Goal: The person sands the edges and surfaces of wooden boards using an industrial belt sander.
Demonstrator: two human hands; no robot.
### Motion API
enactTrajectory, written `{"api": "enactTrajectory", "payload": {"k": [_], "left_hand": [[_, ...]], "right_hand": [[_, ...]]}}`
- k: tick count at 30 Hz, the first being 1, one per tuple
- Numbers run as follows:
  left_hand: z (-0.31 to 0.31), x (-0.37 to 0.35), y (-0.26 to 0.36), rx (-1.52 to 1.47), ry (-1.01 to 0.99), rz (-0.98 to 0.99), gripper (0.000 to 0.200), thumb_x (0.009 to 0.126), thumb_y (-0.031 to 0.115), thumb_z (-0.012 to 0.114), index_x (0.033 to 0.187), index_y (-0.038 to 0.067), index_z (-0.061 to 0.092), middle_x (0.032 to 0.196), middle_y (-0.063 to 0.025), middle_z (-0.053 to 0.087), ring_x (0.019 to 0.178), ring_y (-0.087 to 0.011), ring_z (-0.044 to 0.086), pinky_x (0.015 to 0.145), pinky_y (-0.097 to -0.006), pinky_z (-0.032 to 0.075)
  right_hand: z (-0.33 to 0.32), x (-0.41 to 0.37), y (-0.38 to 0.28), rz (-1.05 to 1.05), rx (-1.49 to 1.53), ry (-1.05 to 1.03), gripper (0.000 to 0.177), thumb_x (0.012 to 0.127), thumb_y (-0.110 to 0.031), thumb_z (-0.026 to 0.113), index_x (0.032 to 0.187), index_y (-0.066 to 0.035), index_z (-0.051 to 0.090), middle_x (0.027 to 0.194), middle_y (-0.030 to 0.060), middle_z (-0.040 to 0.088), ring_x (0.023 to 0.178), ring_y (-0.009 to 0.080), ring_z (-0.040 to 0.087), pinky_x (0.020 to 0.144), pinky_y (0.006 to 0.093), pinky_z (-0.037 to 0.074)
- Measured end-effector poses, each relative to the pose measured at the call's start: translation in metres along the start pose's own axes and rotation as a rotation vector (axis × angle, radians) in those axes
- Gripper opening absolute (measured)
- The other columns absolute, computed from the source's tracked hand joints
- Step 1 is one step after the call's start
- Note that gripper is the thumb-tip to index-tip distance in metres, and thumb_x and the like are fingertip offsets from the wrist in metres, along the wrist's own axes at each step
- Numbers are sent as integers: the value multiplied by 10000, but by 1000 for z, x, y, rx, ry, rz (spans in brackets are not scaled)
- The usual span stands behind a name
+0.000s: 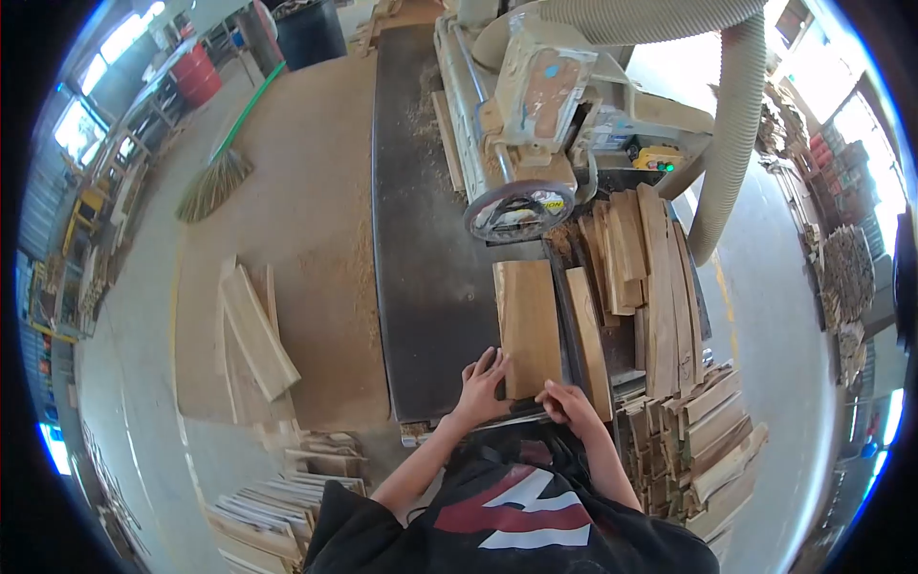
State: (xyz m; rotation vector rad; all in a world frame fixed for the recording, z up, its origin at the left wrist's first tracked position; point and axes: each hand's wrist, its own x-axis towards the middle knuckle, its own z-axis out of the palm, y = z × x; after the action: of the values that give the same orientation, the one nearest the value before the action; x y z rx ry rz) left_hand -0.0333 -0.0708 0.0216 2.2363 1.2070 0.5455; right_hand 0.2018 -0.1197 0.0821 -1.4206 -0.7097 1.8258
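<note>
Left hand [481,390]: mine, open, fingers spread flat on near-left corner of the board [528,325], palm on top face.
Right hand [571,407]: mine, fingers curled at the board's near-right corner; clamping the end or just pressing it, can't tell.
Board location: lying flat on the dark machine table [421,287], right side of it, directly ahead of me.
Key relation: board runs straight away from both hands, long axis along the table and pointing at the handwheel [517,211]; near end under my fingers, far end just short of the wheel.
Nearer hand: both at the near end, left sits more on the face, right more on the end edge.
Board look: flat rectangular plank, pale brown bare wood, straight grain lengthwise, square-cut ends.
Neighbour: narrow board [587,335] just beside it on the right, same direction, slightly angled, lighter tone.
Table surface: long, dark, smooth metal, dusted with shavings near the machine.
Machine: beige housing, worn paint, ribbed dust hose [734,124] curving off the top.
Right side: side stack [660,277] of thin rough slats, more slats piled lower down [708,450].
Floor left: floor planks [253,340] loosely piled on sawdust, broom [218,180] lying farther out.
Background: red drum [197,74], far off, small.
</note>
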Motion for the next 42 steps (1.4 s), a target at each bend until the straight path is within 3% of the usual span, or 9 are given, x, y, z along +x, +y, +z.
{"api": "enactTrajectory", "payload": {"k": [2, 3, 6, 10, 15, 18, 24, 40, 42], "left_hand": [[3, 16, 1, -158, 26, -60, 1078, 652, 317, 887, 1569, 86, 369, 1539, -211, 455, 1486, -363, 347, 1117, -544, 306], [6, 22, 2, -101, 43, -52, 1145, 662, 352, 891, 1588, 38, 295, 1533, -214, 458, 1455, -351, 395, 1118, -517, 313], [14, 40, 4, -58, 78, -88, 1160, 653, 379, 897, 1583, 29, 299, 1535, -227, 449, 1420, -359, 434, 1120, -496, 321], [7, 51, -7, -54, -28, -98, 1147, 654, 421, 897, 1567, 13, 334, 1546, -252, 419, 1394, -373, 458, 1124, -498, 319], [15, 76, -28, -6, 99, -51, 1172, 652, 425, 900, 1566, -17, 314, 1549, -275, 411, 1388, -382, 469, 1125, -502, 323], [4, 100, -43, -8, 77, -38, 1185, 651, 426, 899, 1568, -28, 301, 1554, -282, 404, 1411, -374, 452, 1131, -504, 318], [-15, 134, -57, 16, 51, -66, 1160, 658, 441, 899, 1557, -30, 338, 1557, -274, 409, 1450, -363, 409, 1152, -521, 294], [-22, 132, -57, -38, 20, -98, 1206, 684, 463, 883, 1610, 35, 239, 1595, -237, 370, 1504, -323, 337, 1159, -526, 289], [-20, 131, -59, -41, 57, -54, 1167, 670, 416, 883, 1584, 6, 284, 1547, -215, 452, 1496, -306, 355, 1137, -517, 312]], "right_hand": [[-4, -4, 10, 316, -21, 55, 506, 1049, -465, 548, 961, 8, 704, 646, -15, 539, 503, 72, 429, 442, 233, 261], [-4, 1, 23, 367, -33, 103, 546, 1041, -528, 526, 973, -17, 706, 635, -20, 527, 486, 77, 419, 429, 232, 254], [-15, 19, 46, 450, 96, 197, 533, 1048, -547, 494, 992, -68, 720, 662, -12, 562, 482, 77, 433, 423, 241, 268], [-22, 46, 46, 286, 283, 298, 451, 1071, -485, 462, 941, -100, 656, 662, 4, 576, 459, 87, 440, 399, 254, 268], [-7, 80, 32, 70, 372, 323, 412, 1069, -466, 480, 948, -94, 612, 620, 8, 555, 448, 90, 441, 401, 244, 271], [17, 81, -11, 83, 160, 414, 459, 1049, -517, 504, 955, -87, 635, 616, 3, 547, 446, 85, 438, 405, 241, 273], [1, 119, -14, 213, 229, 349, 548, 1019, -572, 538, 953, -46, 676, 618, -20, 537, 443, 63, 420, 393, 236, 260], [-1, 120, -12, 209, 214, 321, 383, 1038, -421, 568, 977, -52, 653, 624, -15, 516, 450, 71, 391, 384, 229, 258], [-2, 122, -10, 204, 195, 318, 381, 1038, -418, 566, 966, -53, 649, 616, -15, 507, 443, 72, 386, 378, 233, 254]]}}
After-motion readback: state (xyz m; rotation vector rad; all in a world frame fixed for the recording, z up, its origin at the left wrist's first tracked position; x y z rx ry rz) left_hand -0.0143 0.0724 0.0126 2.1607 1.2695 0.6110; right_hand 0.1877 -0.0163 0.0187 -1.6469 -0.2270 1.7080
